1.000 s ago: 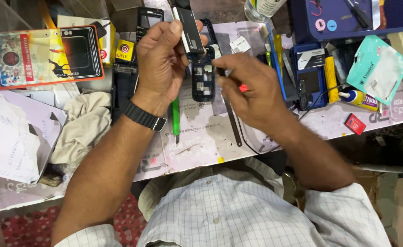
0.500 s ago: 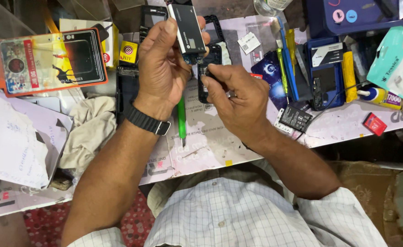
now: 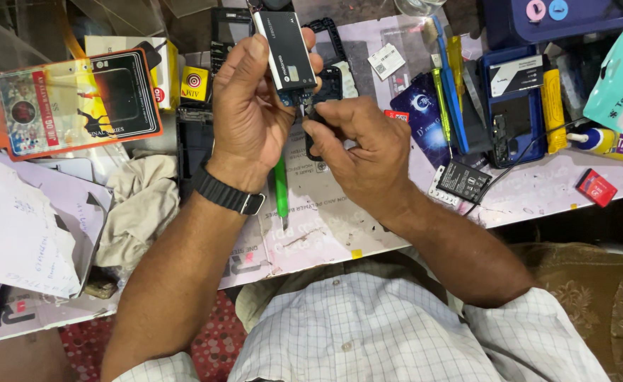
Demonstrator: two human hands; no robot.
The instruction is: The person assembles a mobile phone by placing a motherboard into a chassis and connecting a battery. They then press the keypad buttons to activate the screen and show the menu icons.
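Observation:
My left hand (image 3: 249,113), with a black wristband, holds a flat black phone battery (image 3: 285,51) upright above the cluttered workbench. My right hand (image 3: 364,145) pinches at the battery's lower end, fingertips at its contacts; what it grips there is too small to make out. A dark phone frame (image 3: 327,85) lies on the bench just behind the fingers, partly hidden. A green screwdriver (image 3: 281,191) lies on the bench under my left wrist.
An orange packaged phone cover (image 3: 78,99) and a beige cloth (image 3: 138,205) lie left. To the right are a blue opened phone (image 3: 511,117), a second black battery (image 3: 465,180), a yellow tube, a small red card (image 3: 596,187) and tools. The bench edge runs near my shirt.
My left hand lifted the battery up from the phone frame. My right hand left the tool at the bench and came in to pinch the battery's lower end.

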